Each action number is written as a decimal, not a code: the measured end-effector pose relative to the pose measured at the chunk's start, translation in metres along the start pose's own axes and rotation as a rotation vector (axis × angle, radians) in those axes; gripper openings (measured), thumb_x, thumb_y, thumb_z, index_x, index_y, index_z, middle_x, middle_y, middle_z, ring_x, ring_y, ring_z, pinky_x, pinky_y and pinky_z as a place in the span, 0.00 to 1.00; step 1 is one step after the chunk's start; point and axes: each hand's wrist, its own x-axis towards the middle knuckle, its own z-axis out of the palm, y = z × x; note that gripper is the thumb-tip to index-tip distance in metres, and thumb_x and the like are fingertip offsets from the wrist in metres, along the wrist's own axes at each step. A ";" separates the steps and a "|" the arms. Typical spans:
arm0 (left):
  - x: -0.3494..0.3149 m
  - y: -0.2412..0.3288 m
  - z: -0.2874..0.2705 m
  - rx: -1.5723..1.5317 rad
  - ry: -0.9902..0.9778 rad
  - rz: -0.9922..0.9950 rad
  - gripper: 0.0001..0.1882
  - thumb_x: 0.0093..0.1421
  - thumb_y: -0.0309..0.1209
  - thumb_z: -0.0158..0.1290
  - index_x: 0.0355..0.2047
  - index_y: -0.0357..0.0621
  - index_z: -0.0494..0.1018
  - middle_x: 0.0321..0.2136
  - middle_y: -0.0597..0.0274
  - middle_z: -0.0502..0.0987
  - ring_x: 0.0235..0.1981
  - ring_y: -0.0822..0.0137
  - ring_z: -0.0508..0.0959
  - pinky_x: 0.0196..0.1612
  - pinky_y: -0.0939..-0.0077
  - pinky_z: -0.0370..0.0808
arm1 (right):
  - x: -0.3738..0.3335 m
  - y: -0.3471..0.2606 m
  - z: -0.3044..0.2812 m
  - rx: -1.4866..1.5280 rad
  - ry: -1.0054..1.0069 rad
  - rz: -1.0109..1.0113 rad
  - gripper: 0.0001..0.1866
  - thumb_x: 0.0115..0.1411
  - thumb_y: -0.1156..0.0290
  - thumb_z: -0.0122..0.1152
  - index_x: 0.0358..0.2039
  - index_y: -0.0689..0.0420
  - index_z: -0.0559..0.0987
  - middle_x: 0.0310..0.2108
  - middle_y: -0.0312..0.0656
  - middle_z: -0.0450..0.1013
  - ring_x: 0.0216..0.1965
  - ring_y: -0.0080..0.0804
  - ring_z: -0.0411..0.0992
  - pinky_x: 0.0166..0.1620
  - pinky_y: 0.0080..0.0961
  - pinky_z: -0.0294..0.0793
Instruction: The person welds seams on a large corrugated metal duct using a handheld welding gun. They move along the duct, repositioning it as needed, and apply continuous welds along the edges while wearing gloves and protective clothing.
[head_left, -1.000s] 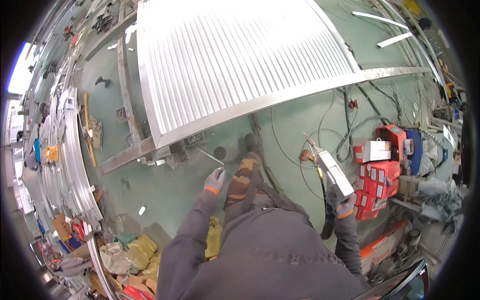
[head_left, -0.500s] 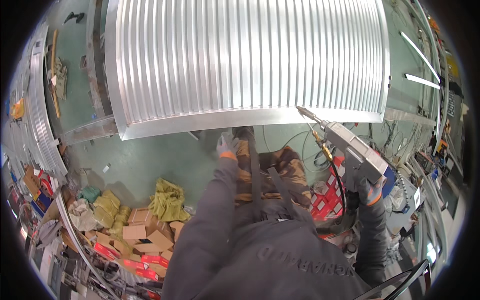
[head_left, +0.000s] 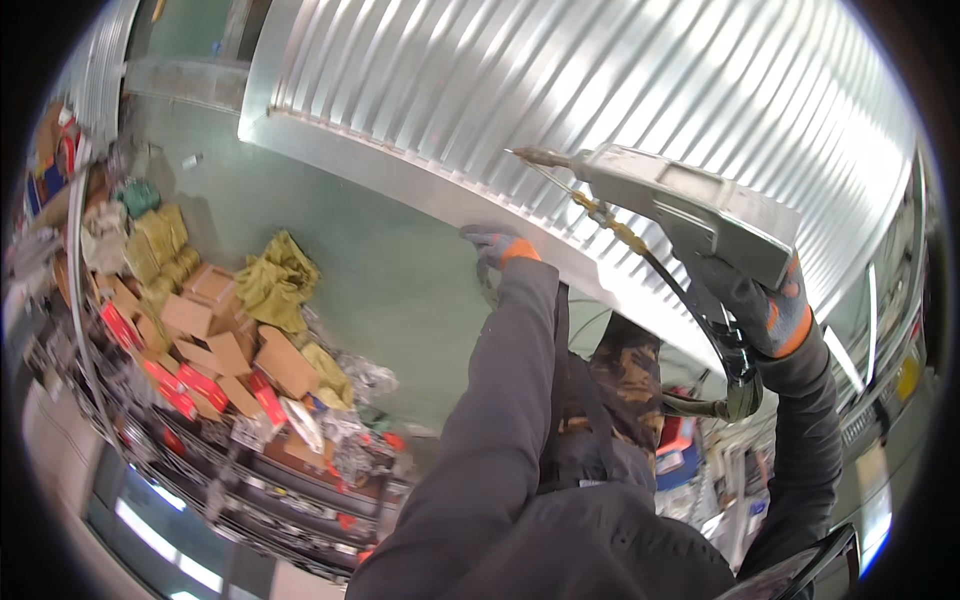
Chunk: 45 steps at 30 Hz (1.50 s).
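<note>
A large corrugated metal panel (head_left: 600, 90) fills the upper part of the view, its flat rim running diagonally. My left hand (head_left: 497, 245), in a grey glove with an orange cuff, rests on that rim. My right hand (head_left: 760, 300), gloved the same way, grips a grey metal handheld welding gun (head_left: 690, 205). The gun's thin nozzle (head_left: 535, 156) points left and hovers over the panel's ribs. A black hose (head_left: 720, 345) hangs from the gun and loops down by my right arm.
Cardboard boxes (head_left: 225, 335), olive cloth bundles (head_left: 270, 280) and red packs (head_left: 180, 385) lie heaped at the left on the green floor (head_left: 400, 270). Curved metal rails (head_left: 200, 460) run along the lower left. Red and blue equipment (head_left: 680, 450) sits beneath my right arm.
The view has swung, so the panel's edge now runs diagonally and closer. My left hand has stayed at the rim. The welding gun has risen and moved over the panel.
</note>
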 end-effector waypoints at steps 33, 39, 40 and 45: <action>0.048 -0.080 0.017 -0.037 0.235 0.098 0.25 0.69 0.43 0.35 0.48 0.34 0.70 0.43 0.43 0.77 0.42 0.49 0.77 0.45 0.63 0.74 | 0.181 0.079 0.100 0.257 -0.433 -0.092 0.15 0.60 0.66 0.57 0.44 0.62 0.76 0.34 0.42 0.77 0.36 0.27 0.74 0.39 0.26 0.73; 0.020 -0.054 0.025 -0.059 0.261 0.128 0.17 0.65 0.35 0.41 0.45 0.34 0.70 0.37 0.49 0.78 0.35 0.54 0.77 0.41 0.66 0.74 | 0.183 0.084 0.099 0.252 -0.446 -0.119 0.16 0.61 0.65 0.56 0.44 0.62 0.76 0.35 0.43 0.77 0.36 0.28 0.74 0.39 0.27 0.73; 0.020 -0.055 0.025 -0.065 0.255 0.122 0.17 0.66 0.35 0.41 0.45 0.34 0.70 0.37 0.49 0.78 0.36 0.54 0.77 0.41 0.66 0.73 | 0.182 0.083 0.100 0.256 -0.448 -0.119 0.16 0.61 0.65 0.56 0.44 0.62 0.76 0.35 0.43 0.77 0.36 0.28 0.75 0.39 0.27 0.73; 0.023 -0.054 0.021 -0.103 0.208 0.059 0.18 0.66 0.35 0.40 0.47 0.34 0.70 0.39 0.50 0.77 0.37 0.55 0.77 0.43 0.67 0.73 | 0.184 0.092 0.098 0.243 -0.480 -0.070 0.21 0.61 0.64 0.60 0.49 0.66 0.72 0.40 0.41 0.75 0.39 0.23 0.74 0.40 0.17 0.75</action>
